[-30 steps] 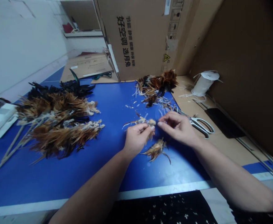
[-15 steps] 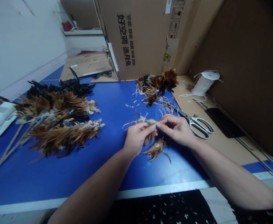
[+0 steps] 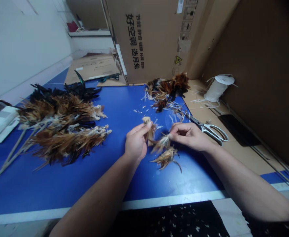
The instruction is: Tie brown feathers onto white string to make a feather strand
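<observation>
My left hand (image 3: pixel 136 141) is closed on a small bundle of brown feathers (image 3: pixel 148 131), its pale stub end up between thumb and fingers. A light brown feather tuft (image 3: pixel 163 142) hangs by its whitish base from the pinched thumb and fingers of my right hand (image 3: pixel 187 135). The two hands are apart, with the tuft's tip close to the left hand. Just below lies a loose clump of brown feathers (image 3: pixel 167 157) on the blue table surface (image 3: pixel 119 115). Silver-handled scissors (image 3: pixel 210 131) rest beside my right hand.
At left lie large feather bunches (image 3: pixel 70 141) with pale sticks (image 3: pixel 16 153). A darker feather pile (image 3: pixel 169 87) and white strip scraps sit at the back. A spool of white ribbon (image 3: pixel 218 88) stands at right on cardboard. A big cardboard box (image 3: pixel 156 39) rises behind.
My hands were together on one feather bundle and have separated. The left moved slightly left with the bundle turned stub end up; the right now holds a separate tuft.
</observation>
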Motion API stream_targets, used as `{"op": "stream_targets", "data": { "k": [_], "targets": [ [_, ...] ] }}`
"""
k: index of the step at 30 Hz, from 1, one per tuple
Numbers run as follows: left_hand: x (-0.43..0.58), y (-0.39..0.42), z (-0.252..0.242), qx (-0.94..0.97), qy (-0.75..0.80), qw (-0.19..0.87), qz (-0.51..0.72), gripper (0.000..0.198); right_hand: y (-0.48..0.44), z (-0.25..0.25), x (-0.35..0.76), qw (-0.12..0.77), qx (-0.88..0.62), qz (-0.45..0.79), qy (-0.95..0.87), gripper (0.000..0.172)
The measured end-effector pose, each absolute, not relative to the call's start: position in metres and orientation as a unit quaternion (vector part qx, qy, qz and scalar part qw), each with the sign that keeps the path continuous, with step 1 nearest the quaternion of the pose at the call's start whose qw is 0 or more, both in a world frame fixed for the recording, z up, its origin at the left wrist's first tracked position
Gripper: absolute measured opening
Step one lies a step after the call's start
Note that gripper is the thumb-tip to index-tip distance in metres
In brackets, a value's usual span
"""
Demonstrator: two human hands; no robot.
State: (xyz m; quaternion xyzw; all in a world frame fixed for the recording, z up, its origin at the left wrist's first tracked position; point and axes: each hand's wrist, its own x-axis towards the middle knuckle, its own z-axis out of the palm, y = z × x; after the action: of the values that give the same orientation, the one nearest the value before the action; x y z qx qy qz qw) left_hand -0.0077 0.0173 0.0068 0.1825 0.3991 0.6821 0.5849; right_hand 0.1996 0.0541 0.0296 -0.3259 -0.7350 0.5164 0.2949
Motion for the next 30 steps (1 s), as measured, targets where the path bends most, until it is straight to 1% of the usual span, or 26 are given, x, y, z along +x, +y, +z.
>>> {"op": "stream_targets", "data": {
  "k": [2, 4, 8, 11, 12, 13, 15, 17, 18, 23, 27, 30],
  "targets": [
    [-0.011, 0.019, 0.007, 0.171, 0.398, 0.573, 0.695, 0.023, 0.056, 0.030, 0.201, 0.215, -0.304, 0.529, -0.762, 0.028],
    [-0.014, 0.020, 0.009, 0.171, 0.392, 0.569, 0.702, 0.021, 0.056, 0.029, 0.200, 0.171, -0.291, 0.498, -0.798, 0.021],
    [-0.019, 0.020, 0.015, 0.186, 0.364, 0.533, 0.741, 0.018, 0.056, 0.022, 0.199, 0.153, -0.291, 0.422, -0.845, 0.013],
    [-0.020, 0.019, 0.019, 0.203, 0.354, 0.518, 0.752, 0.019, 0.058, 0.020, 0.202, 0.125, -0.290, 0.393, -0.863, 0.014],
    [-0.019, 0.018, 0.019, 0.210, 0.360, 0.524, 0.743, 0.020, 0.058, 0.020, 0.202, 0.144, -0.293, 0.373, -0.869, 0.017],
    [-0.018, 0.017, 0.019, 0.219, 0.368, 0.536, 0.728, 0.022, 0.058, 0.021, 0.202, 0.180, -0.300, 0.351, -0.869, 0.020],
    [-0.012, 0.013, 0.016, 0.245, 0.386, 0.566, 0.686, 0.023, 0.057, 0.024, 0.201, 0.274, -0.325, 0.321, -0.846, 0.028],
    [-0.005, 0.008, 0.013, 0.276, 0.395, 0.593, 0.646, 0.024, 0.055, 0.028, 0.199, 0.346, -0.345, 0.319, -0.812, 0.031],
    [-0.002, 0.006, 0.011, 0.288, 0.396, 0.603, 0.630, 0.024, 0.053, 0.029, 0.197, 0.364, -0.347, 0.325, -0.801, 0.031],
    [0.004, 0.000, 0.005, 0.323, 0.418, 0.622, 0.578, 0.025, 0.047, 0.030, 0.193, 0.382, -0.332, 0.350, -0.789, 0.027],
    [0.002, -0.001, 0.002, 0.379, 0.455, 0.612, 0.525, 0.027, 0.047, 0.030, 0.193, 0.391, -0.329, 0.348, -0.786, 0.024],
    [0.000, -0.002, 0.001, 0.440, 0.465, 0.592, 0.490, 0.028, 0.047, 0.030, 0.193, 0.381, -0.332, 0.356, -0.786, 0.025]
  ]
}}
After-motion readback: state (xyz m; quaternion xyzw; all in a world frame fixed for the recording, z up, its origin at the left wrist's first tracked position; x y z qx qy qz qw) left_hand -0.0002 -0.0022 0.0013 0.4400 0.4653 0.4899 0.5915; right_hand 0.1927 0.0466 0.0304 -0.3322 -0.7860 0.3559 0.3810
